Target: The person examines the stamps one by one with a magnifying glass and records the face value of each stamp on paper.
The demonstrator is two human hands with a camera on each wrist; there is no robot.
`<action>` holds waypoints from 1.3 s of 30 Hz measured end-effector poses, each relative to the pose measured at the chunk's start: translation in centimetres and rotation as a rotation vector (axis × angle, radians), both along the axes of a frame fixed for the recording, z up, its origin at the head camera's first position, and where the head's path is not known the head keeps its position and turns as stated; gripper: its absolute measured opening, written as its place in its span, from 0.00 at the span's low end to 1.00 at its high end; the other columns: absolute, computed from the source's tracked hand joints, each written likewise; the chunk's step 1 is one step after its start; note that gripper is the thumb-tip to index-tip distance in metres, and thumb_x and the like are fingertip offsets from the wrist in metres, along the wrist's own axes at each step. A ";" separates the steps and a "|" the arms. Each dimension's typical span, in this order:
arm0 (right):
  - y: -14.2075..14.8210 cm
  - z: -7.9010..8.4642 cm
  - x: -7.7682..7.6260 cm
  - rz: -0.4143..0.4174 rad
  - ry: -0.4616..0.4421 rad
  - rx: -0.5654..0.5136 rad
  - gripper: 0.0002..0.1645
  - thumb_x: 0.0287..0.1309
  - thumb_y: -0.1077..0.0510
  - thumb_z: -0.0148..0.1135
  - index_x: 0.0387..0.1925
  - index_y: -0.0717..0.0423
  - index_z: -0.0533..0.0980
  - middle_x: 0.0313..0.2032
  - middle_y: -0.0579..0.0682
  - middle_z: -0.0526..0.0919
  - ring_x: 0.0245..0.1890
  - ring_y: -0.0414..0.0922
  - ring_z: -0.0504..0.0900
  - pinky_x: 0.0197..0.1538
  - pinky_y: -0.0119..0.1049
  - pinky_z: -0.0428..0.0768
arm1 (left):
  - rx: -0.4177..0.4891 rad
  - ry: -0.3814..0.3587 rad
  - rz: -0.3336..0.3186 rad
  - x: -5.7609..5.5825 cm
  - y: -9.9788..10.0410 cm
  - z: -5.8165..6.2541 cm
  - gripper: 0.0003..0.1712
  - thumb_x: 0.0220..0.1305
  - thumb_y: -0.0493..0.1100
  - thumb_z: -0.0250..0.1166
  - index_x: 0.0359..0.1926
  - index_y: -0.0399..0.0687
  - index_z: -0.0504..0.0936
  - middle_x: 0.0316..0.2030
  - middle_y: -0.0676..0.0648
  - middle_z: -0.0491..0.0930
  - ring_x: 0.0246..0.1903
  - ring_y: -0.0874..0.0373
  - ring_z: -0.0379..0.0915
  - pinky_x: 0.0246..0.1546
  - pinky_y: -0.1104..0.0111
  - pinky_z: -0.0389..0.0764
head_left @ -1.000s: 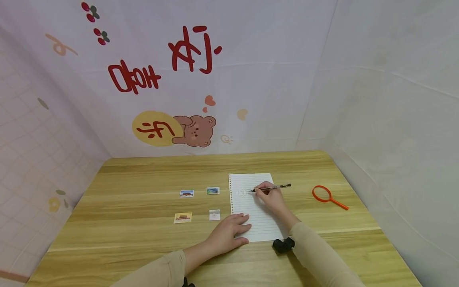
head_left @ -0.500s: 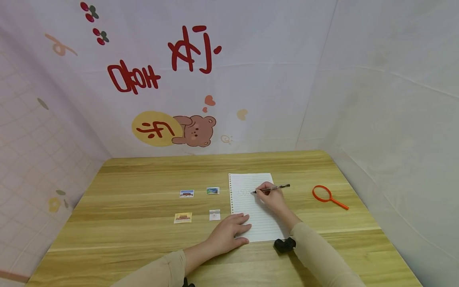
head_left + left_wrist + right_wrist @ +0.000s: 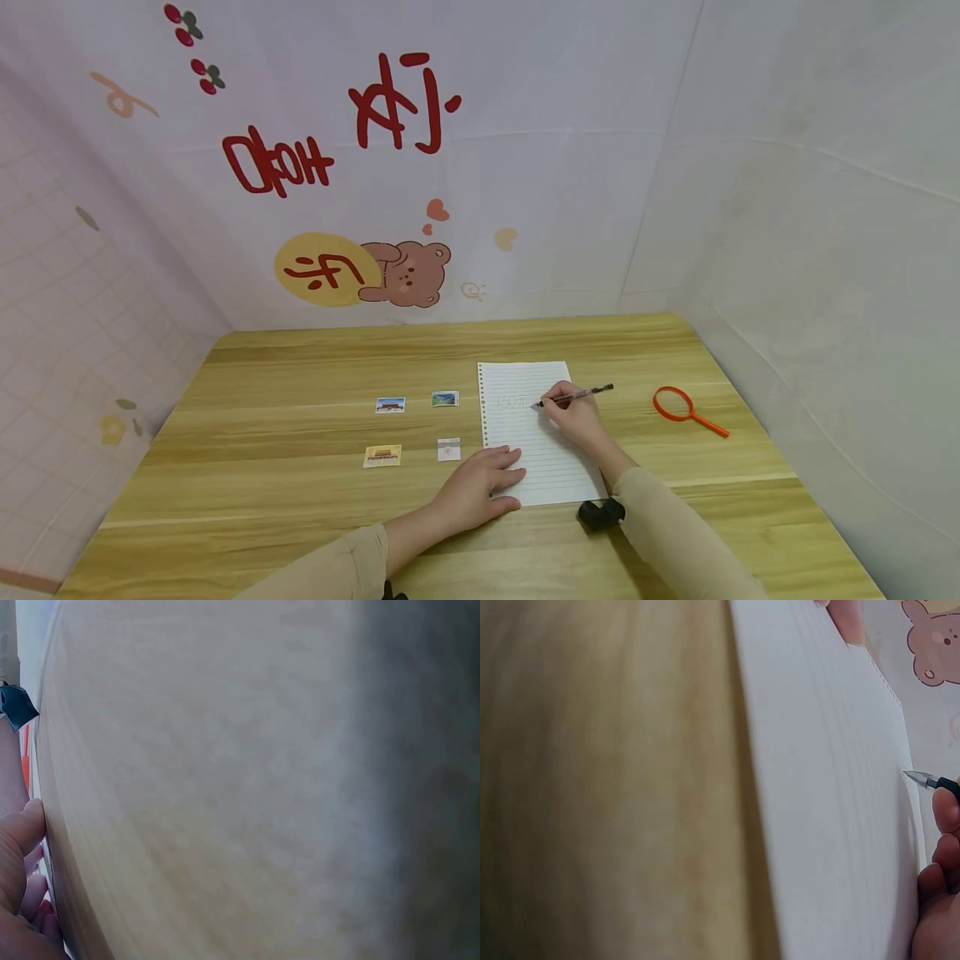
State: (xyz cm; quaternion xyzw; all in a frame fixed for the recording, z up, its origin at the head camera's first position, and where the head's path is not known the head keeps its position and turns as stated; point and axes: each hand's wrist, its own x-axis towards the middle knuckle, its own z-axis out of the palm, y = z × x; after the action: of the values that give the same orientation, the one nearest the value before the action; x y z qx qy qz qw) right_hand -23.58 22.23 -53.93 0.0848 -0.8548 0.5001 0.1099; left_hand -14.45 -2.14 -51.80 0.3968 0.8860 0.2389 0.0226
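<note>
A sheet of lined loose-leaf paper lies on the wooden table, with a row of holes down its left edge. My right hand pinches a dark, partly clear pen in a writing grip. In the right wrist view, the tip of the pen is right at the page. Faint digits, starting like "150", stand on an upper line just left of the nib. My left hand rests with fingers spread on the lower left part of the sheet. In the left wrist view only part of this hand shows.
Left of the paper lie several small picture stamps, among them a yellow one and a green-blue one. An orange magnifying glass lies on the right. White printed cloth walls in the table at back and sides.
My right hand has shifted slightly to the right along the line with the pen, and another mark shows after the earlier digits. My left hand has stayed in place.
</note>
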 end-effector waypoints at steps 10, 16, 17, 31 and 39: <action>0.3 0.0 0.1 -0.030 -0.059 -0.005 0.05 0.64 0.57 0.66 0.37 0.54 0.83 0.30 0.45 0.85 0.29 0.41 0.81 0.32 0.31 0.78 | -0.008 0.022 -0.010 -0.1 -0.1 -0.2 0.27 0.63 0.52 0.70 0.61 0.48 0.81 0.66 0.46 0.71 0.68 0.53 0.63 0.67 0.59 0.63; 0.7 0.3 0.0 0.002 -0.061 -0.087 0.09 0.65 0.56 0.65 0.45 0.54 0.82 0.38 0.49 0.85 0.40 0.44 0.84 0.41 0.30 0.80 | 0.000 0.011 -0.013 0.1 -0.1 -0.2 0.27 0.63 0.52 0.69 0.61 0.47 0.81 0.67 0.46 0.70 0.68 0.53 0.62 0.68 0.58 0.63; 0.8 0.3 -0.1 0.006 -0.046 -0.101 0.10 0.65 0.57 0.65 0.45 0.55 0.82 0.40 0.51 0.85 0.41 0.43 0.83 0.43 0.29 0.79 | 0.001 0.011 -0.013 0.1 -0.2 -0.2 0.27 0.63 0.52 0.69 0.61 0.47 0.81 0.67 0.46 0.70 0.68 0.53 0.62 0.68 0.58 0.63; 2.9 1.8 0.6 0.023 -0.017 -0.375 0.16 0.59 0.66 0.68 0.48 0.71 0.81 0.46 0.67 0.83 0.42 0.36 0.84 0.40 0.24 0.80 | 0.009 0.022 -0.003 0.1 -0.2 -0.1 0.27 0.63 0.51 0.70 0.61 0.47 0.81 0.66 0.45 0.71 0.68 0.52 0.63 0.67 0.57 0.63; 4.7 2.5 1.6 0.221 0.068 -0.461 0.19 0.59 0.79 0.58 0.53 0.84 0.72 0.43 0.69 0.84 0.44 0.40 0.85 0.47 0.27 0.81 | 0.003 0.010 -0.004 0.2 -0.1 0.2 0.26 0.63 0.51 0.70 0.60 0.47 0.81 0.67 0.46 0.71 0.68 0.53 0.63 0.68 0.58 0.63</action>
State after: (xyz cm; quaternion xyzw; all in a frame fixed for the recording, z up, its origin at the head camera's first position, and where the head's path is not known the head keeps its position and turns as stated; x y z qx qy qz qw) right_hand -21.94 26.96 -51.40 0.1674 -0.6995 0.6875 0.0998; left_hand -14.28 -2.21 -51.64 0.3997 0.8850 0.2380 0.0181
